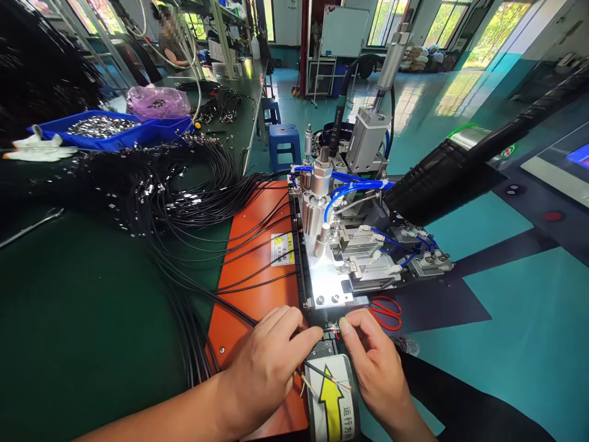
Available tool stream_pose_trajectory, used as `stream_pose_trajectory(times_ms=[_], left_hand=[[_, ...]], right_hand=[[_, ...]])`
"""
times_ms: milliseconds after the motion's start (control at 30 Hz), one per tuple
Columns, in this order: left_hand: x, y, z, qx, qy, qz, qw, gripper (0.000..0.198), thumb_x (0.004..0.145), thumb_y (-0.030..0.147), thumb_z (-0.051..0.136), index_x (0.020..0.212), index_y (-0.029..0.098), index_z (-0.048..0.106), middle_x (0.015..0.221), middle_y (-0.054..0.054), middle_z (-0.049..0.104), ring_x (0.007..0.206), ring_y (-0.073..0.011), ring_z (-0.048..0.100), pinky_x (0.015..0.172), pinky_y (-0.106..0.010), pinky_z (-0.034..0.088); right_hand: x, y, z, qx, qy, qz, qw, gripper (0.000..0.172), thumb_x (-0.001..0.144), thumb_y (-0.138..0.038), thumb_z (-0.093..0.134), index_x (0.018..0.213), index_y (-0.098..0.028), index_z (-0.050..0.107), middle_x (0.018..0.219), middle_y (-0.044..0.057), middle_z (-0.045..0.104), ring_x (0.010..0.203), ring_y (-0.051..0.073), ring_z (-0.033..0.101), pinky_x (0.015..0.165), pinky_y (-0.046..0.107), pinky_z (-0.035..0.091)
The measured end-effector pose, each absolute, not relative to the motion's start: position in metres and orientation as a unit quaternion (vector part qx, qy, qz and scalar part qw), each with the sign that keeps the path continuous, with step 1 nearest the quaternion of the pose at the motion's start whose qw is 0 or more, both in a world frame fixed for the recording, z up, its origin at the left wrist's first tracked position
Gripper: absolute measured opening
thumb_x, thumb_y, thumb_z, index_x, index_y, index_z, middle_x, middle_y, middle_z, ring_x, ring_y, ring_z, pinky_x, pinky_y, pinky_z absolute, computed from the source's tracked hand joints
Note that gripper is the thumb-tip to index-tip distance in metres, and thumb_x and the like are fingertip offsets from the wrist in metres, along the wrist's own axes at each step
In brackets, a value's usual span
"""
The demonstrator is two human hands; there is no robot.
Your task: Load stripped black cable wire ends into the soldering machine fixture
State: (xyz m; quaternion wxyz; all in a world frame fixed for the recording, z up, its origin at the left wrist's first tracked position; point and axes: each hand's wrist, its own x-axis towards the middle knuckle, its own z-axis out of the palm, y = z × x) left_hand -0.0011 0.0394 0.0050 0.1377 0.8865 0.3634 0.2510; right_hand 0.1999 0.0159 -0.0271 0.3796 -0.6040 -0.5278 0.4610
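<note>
My left hand [271, 350] is closed around black cables [237, 312] that run in from the left over an orange plate [257, 264]. Two cable ends with thin bare coloured wires [340, 385] stick out under it, above a white label with a yellow arrow [330, 402]. Opposite, my right hand [375, 365] pinches the fine coloured wires [334, 329] of one cable at the front of a metal machine [326, 270]. Its thumb and forefinger press together there. Several other cables lead into the machine's left side.
Blue trays [119, 142] of small metal parts and a large bundle of black cables [202, 196] lie on the green table [83, 307]. Red-handled scissors [387, 313] rest beside the machine. A black lamp-like tube [442, 178] reaches in from the right. Beyond stand a blue stool [284, 144] and a seated person [172, 43].
</note>
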Motion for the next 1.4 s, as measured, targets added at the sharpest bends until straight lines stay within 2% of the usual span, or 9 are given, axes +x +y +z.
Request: stream_pose_trajectory(times_ms=[367, 833, 1400], left_hand=[[0.0003, 0.0378, 0.0051, 0.887, 0.364, 0.254, 0.127, 0.029, 0.095, 0.006, 0.043, 0.11, 0.014, 0.066, 0.084, -0.007, 0.05, 0.075, -0.0201, 0.044, 0.061, -0.03, 0.04], [-0.0007, 0.038, 0.0031, 0.892, 0.353, 0.25, 0.132, 0.028, 0.094, 0.005, 0.045, 0.112, 0.013, 0.064, 0.085, -0.007, 0.049, 0.076, -0.0201, 0.042, 0.063, -0.031, 0.038], [-0.0002, 0.0393, 0.0061, 0.894, 0.354, 0.242, 0.128, 0.028, 0.097, 0.008, 0.041, 0.111, 0.014, 0.065, 0.083, -0.006, 0.051, 0.074, -0.0194, 0.046, 0.062, -0.03, 0.044]], right_hand=[[0.1976, 0.0184, -0.0205, -0.627, -0.515, 0.455, 0.366, 0.033, 0.097, -0.048, 0.048, 0.082, -0.022, 0.059, 0.077, 0.0, 0.057, 0.069, 0.015, 0.054, 0.063, 0.024, 0.044], [0.1962, 0.0189, -0.0196, -0.642, -0.503, 0.454, 0.357, 0.036, 0.096, -0.052, 0.048, 0.08, -0.022, 0.058, 0.074, -0.001, 0.055, 0.067, 0.015, 0.053, 0.061, 0.024, 0.043], [0.1968, 0.0168, -0.0215, -0.65, -0.533, 0.415, 0.348, 0.034, 0.098, -0.049, 0.046, 0.08, -0.022, 0.057, 0.073, -0.001, 0.055, 0.065, 0.014, 0.053, 0.06, 0.024, 0.044]])
